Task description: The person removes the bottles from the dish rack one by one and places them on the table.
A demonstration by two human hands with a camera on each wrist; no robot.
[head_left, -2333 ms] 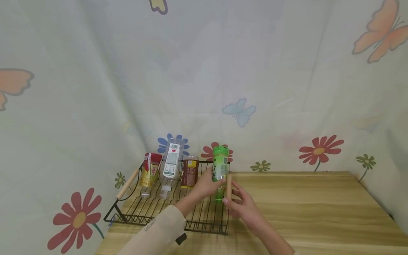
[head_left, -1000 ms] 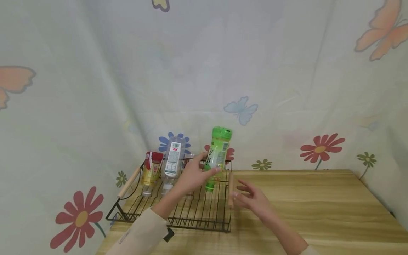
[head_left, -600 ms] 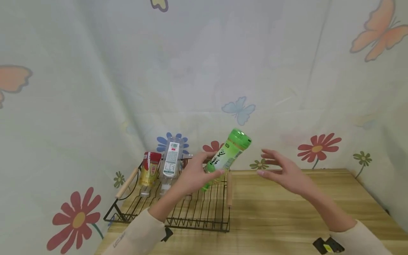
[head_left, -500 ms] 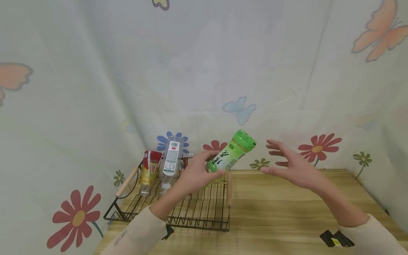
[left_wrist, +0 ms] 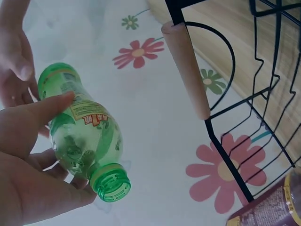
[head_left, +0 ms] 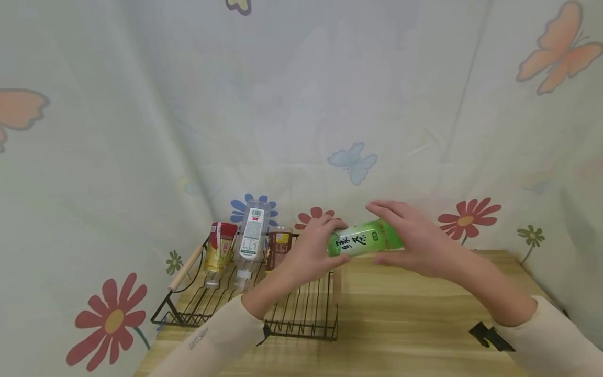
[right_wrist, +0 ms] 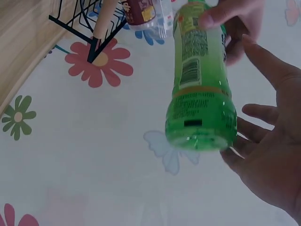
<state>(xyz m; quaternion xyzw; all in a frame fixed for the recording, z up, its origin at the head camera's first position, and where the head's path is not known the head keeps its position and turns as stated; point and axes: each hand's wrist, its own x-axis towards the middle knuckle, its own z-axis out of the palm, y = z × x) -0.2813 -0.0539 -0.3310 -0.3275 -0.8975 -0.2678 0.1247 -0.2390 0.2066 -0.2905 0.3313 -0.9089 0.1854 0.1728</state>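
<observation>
My left hand (head_left: 314,243) grips a green plastic tea bottle (head_left: 355,240) around its neck half, holding it nearly level above the rack's right side. The bottle's mouth is uncapped in the left wrist view, and the bottle (left_wrist: 89,127) looks drained. My right hand (head_left: 419,241) is spread around the base end. In the right wrist view its thumb stands apart from the bottle (right_wrist: 200,75), with the fingers of that right hand (right_wrist: 277,136) close to the base; whether they touch is unclear.
A black wire rack (head_left: 301,331) with wooden handles (head_left: 187,268) stands on the wooden table (head_left: 400,324). Leaning upside down in it are a red-and-yellow bottle (head_left: 219,248), a clear bottle with a white label (head_left: 253,235) and a brown-labelled bottle (head_left: 279,246). A flowered curtain (head_left: 400,104) hangs behind.
The green tea bottle has come up out of the rack in my left hand and tilted from upright to nearly level. My right hand left the wooden handle and came to the bottle's base.
</observation>
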